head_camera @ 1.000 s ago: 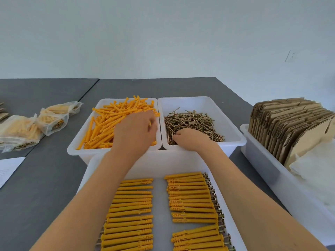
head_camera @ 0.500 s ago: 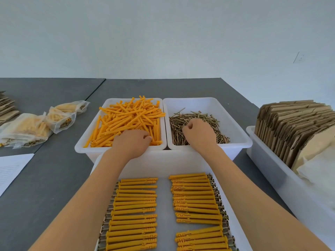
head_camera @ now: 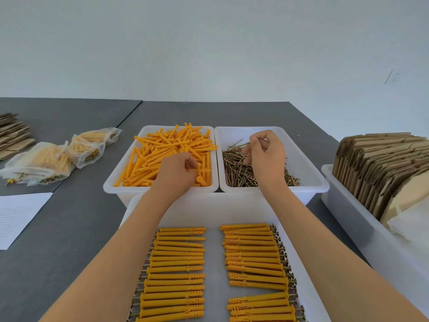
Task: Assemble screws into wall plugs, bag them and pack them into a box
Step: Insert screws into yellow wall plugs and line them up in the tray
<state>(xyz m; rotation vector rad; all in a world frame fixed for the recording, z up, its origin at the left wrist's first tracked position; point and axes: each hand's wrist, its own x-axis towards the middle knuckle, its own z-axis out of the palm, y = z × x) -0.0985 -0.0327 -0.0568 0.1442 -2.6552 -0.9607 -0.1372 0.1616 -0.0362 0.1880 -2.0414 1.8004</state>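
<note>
My left hand (head_camera: 177, 174) reaches into the white bin (head_camera: 120, 173) of loose orange wall plugs (head_camera: 162, 152), fingers curled, pinching one plug near the bin's right side. My right hand (head_camera: 267, 156) hovers over the neighbouring white bin (head_camera: 310, 175) of brass screws (head_camera: 239, 170). Its thumb and forefinger are pinched together, apparently on a thin screw, and the other fingers dip toward the pile. In front lies a white tray (head_camera: 216, 212) with two rows of assembled plugs (head_camera: 176, 263), screw heads sticking out.
Filled clear bags (head_camera: 46, 163) lie on the grey table at left, beside a paper sheet (head_camera: 16, 214) and a stack of flat cardboard (head_camera: 11, 133). A long white bin (head_camera: 348, 212) at right holds folded cardboard boxes (head_camera: 383, 159).
My right hand has moved farther back and up over the screws, with its fingers now pinched. My left hand shifted slightly right among the plugs and closed on one.
</note>
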